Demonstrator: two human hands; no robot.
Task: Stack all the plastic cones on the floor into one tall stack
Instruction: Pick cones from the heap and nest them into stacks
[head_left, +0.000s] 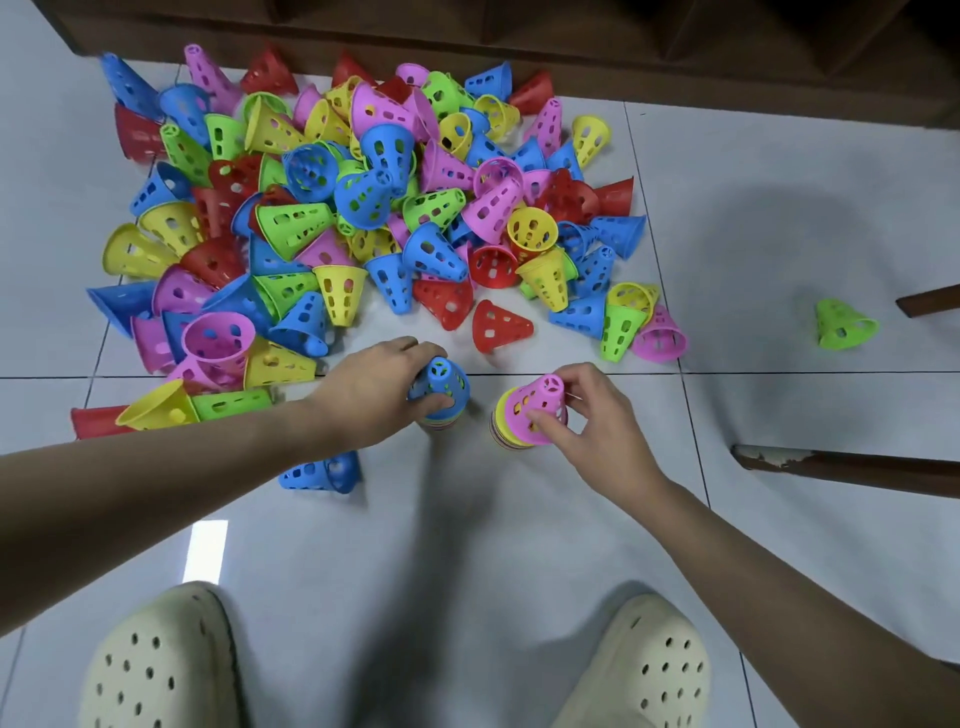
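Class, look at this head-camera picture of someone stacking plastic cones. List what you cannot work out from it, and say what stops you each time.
- Head view: how many cones sit under the blue cone; the left hand covers that stack.
- Head view: the count in the stack under the pink cone; seen from above, its rims blur together, partly behind the right hand.
- Head view: the total in the pile; cones bury each other.
- Head view: what the brown furniture is; the top edge cuts it off.

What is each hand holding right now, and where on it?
Left hand grips the blue cone topping one short stack, fingers round its side wall. Right hand pinches the pink cone topping the other stack, near its narrow top and lower wall.
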